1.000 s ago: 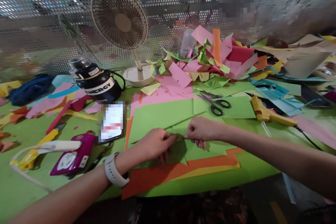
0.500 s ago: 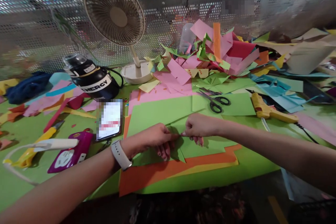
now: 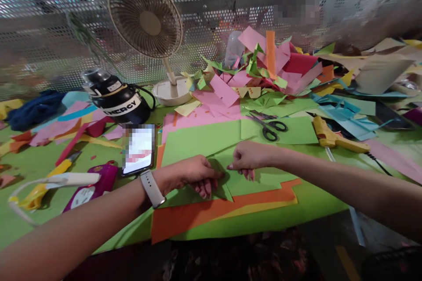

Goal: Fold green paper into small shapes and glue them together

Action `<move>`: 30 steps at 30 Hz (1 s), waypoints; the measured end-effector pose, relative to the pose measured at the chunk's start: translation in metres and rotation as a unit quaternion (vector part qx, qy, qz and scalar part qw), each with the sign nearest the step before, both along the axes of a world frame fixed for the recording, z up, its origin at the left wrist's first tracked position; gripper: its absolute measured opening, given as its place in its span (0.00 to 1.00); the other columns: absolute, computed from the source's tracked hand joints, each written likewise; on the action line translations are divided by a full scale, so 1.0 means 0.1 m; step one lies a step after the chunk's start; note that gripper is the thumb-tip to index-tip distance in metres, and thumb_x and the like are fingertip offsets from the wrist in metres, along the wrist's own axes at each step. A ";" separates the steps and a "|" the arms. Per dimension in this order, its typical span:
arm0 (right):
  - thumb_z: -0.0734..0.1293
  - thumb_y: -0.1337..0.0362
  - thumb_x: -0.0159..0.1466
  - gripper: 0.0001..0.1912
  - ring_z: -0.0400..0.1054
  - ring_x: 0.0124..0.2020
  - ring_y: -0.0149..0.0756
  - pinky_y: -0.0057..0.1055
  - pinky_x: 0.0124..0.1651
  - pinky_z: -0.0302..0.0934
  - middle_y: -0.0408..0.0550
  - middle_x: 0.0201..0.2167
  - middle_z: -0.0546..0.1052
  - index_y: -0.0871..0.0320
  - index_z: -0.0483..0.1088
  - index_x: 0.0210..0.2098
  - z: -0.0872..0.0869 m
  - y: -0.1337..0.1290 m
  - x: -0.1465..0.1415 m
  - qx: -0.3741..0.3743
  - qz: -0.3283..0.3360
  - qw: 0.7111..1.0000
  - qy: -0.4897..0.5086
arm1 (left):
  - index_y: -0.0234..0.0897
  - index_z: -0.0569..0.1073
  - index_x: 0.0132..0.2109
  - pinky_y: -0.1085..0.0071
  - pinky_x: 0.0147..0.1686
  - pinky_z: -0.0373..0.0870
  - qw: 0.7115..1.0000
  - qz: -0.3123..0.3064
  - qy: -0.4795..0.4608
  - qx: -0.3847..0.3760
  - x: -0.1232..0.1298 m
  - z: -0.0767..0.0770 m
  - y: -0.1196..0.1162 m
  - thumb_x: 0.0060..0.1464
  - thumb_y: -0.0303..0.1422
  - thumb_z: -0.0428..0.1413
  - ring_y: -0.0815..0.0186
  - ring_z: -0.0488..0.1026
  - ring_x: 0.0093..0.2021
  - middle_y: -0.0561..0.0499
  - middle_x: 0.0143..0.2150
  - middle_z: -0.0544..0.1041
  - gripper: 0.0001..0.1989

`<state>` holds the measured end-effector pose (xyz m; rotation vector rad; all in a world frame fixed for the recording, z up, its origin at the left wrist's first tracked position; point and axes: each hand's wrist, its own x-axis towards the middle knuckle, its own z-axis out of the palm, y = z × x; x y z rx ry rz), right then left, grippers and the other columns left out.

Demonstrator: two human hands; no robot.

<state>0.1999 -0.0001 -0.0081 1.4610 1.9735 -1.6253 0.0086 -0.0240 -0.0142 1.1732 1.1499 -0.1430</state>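
Left hand (image 3: 201, 175), fingers curled, and right hand (image 3: 245, 160), loosely closed, sit just apart at the green paper (image 3: 257, 180), in front of the scissors (image 3: 270, 129); whether either grips it, can't tell

Dim, blurred edges, bright phone screen (image 3: 138, 151)

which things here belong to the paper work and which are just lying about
Likely in the work:
- left hand, right hand
- green sheets beneath them
- scissors, perhaps

Apparently just lying about:
- fan
- black bottle
- phone
- yellow glue gun
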 end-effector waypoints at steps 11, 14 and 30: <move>0.74 0.51 0.49 0.22 0.70 0.17 0.29 0.24 0.28 0.63 0.40 0.12 0.72 0.60 0.67 0.13 0.00 0.05 0.11 -0.021 -0.018 1.000 -0.014 | 0.35 0.73 0.18 0.73 0.21 0.59 1.000 -0.013 0.011 0.002 -0.01 0.01 0.01 0.52 0.46 0.56 0.72 0.64 0.15 0.53 0.13 0.71 0.22; 0.73 0.51 0.51 0.21 0.69 0.17 0.27 0.23 0.23 0.58 0.41 0.12 0.72 0.61 0.68 0.14 0.02 0.06 0.27 -0.014 -0.043 0.999 -0.025 | 0.35 0.74 0.19 0.72 0.22 0.59 1.000 -0.024 0.008 0.011 -0.02 -0.01 0.02 0.52 0.47 0.56 0.71 0.64 0.15 0.52 0.14 0.71 0.22; 0.69 0.55 0.55 0.21 0.62 0.10 0.26 0.23 0.17 0.60 0.39 0.09 0.68 0.59 0.63 0.13 0.08 -0.34 0.23 -0.003 -0.042 0.999 -0.020 | 0.34 0.66 0.58 0.54 0.59 0.58 0.791 -0.028 0.054 0.609 -0.34 -0.12 -0.45 0.63 0.45 0.44 0.54 0.61 0.63 0.39 0.62 0.67 0.24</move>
